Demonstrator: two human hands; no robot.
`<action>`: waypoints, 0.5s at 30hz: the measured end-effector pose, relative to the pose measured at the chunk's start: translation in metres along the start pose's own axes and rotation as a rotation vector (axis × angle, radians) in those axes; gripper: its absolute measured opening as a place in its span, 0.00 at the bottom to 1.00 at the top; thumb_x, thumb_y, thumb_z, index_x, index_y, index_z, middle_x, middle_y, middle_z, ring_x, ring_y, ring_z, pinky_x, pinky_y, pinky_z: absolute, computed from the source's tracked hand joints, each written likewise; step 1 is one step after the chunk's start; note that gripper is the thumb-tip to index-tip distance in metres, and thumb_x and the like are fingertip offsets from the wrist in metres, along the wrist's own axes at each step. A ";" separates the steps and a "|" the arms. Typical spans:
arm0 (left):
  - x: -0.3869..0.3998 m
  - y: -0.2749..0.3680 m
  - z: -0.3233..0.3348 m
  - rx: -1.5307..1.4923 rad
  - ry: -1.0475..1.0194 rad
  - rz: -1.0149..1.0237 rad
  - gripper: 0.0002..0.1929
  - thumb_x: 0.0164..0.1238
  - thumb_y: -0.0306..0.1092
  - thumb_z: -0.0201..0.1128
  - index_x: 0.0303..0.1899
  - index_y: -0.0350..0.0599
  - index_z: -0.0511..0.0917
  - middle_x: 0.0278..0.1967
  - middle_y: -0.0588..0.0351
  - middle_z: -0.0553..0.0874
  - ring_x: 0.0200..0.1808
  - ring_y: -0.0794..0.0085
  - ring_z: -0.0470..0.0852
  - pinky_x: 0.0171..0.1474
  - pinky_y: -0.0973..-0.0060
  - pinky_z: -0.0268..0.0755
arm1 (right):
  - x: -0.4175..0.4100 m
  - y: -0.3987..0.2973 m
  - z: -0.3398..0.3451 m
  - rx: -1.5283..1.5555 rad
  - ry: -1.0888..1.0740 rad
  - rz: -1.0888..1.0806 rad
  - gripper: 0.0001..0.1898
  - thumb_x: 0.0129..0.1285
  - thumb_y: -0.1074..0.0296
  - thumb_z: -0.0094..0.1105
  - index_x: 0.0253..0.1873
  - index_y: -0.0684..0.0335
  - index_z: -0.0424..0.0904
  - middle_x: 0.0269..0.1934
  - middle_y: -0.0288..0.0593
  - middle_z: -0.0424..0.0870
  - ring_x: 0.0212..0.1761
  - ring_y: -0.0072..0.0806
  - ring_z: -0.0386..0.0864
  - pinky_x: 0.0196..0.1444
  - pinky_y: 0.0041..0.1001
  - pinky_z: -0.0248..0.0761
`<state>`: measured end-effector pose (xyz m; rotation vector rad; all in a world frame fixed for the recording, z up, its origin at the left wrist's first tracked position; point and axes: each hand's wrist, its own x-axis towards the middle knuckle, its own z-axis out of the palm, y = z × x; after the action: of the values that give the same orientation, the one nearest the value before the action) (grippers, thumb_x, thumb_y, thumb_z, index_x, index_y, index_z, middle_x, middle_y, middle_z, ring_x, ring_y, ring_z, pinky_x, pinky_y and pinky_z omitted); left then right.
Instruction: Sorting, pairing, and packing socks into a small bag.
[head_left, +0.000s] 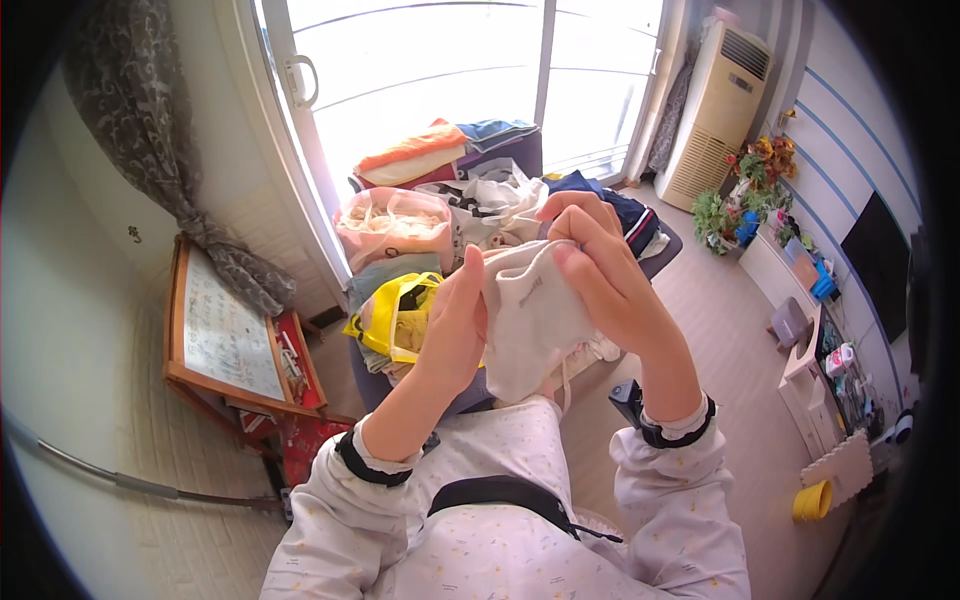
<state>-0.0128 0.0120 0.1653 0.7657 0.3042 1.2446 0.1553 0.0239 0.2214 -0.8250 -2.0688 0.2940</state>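
A white sock (536, 322) hangs stretched between my two hands, above my lap. My left hand (454, 330) pinches its left edge, thumb pointing up. At the sock's upper right, my right hand (607, 277) grips the cuff between thumb and curled fingers. Just beyond my left hand lies a yellow plastic bag (382, 319) with yellow cloth inside. A pink translucent bag (390, 225) of pale clothes sits farther back. Behind my right hand are folded dark blue clothes (637, 217), and white crumpled bags (495, 195) lie at the middle of the pile.
Folded orange and blue towels (420, 146) top the far side of the seat, before a bright sliding glass door (420, 67). A whiteboard easel (225, 322) stands left. To the right are an air conditioner (712, 112), potted plants (720, 217), a low cabinet (810, 390) and a yellow bucket (811, 501).
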 end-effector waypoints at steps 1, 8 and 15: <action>0.000 -0.002 0.000 -0.001 0.001 0.000 0.17 0.72 0.40 0.55 0.53 0.37 0.73 0.45 0.57 0.82 0.45 0.80 0.80 0.48 0.82 0.73 | 0.000 0.003 0.000 0.000 -0.001 0.001 0.06 0.61 0.71 0.45 0.37 0.67 0.69 0.48 0.49 0.71 0.53 0.40 0.65 0.61 0.33 0.54; 0.001 -0.005 -0.005 0.365 -0.045 0.163 0.18 0.63 0.25 0.64 0.54 0.36 0.74 0.46 0.57 0.82 0.45 0.82 0.79 0.48 0.82 0.73 | -0.003 0.032 -0.009 0.141 -0.034 0.078 0.07 0.62 0.70 0.45 0.40 0.65 0.70 0.49 0.48 0.71 0.55 0.39 0.67 0.61 0.33 0.57; 0.004 -0.011 -0.011 0.669 -0.002 0.388 0.15 0.61 0.23 0.65 0.49 0.36 0.77 0.43 0.58 0.83 0.43 0.82 0.79 0.46 0.83 0.72 | -0.015 0.030 0.001 0.610 -0.256 0.326 0.24 0.56 0.63 0.68 0.56 0.64 0.71 0.48 0.42 0.76 0.50 0.24 0.75 0.51 0.28 0.72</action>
<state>-0.0102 0.0184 0.1506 1.4493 0.6061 1.5211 0.1739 0.0364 0.1962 -0.7590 -1.8915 1.1946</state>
